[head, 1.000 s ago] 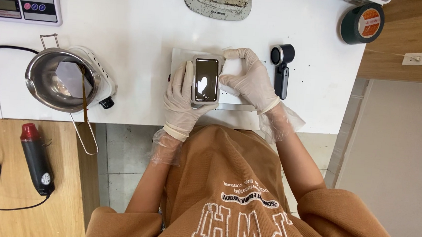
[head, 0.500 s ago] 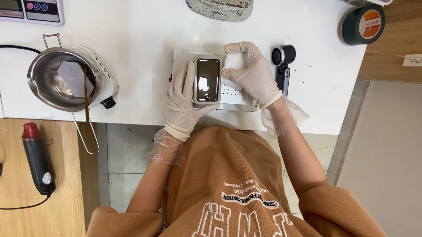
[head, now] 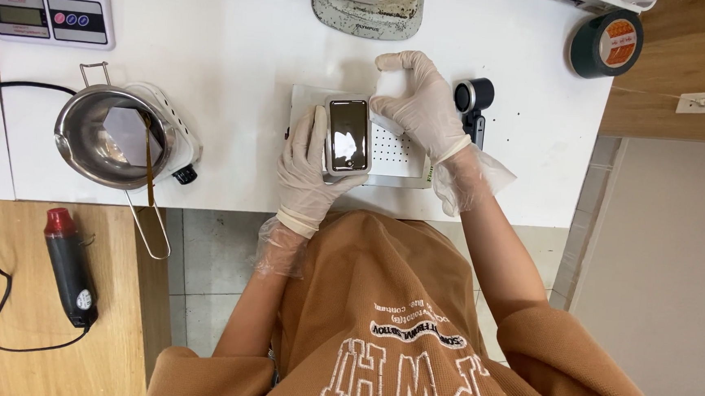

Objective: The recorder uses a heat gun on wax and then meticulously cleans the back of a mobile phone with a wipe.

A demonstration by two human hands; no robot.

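— Where is the phone (head: pixel 348 135)?

— On the white perforated pad (head: pixel 396 152), near the front edge of the tabletop (head: pixel 239 44). Its long axis runs away from the person, glossy face up.

— And the hands?

— The gloved left hand (head: pixel 307 171) wraps its left edge, thumb against the side. The gloved right hand (head: pixel 415 100) rests at the top right corner, fingers curled on pad and phone.

— Advice?

— Probably keep it square to the pad, with even pressure.
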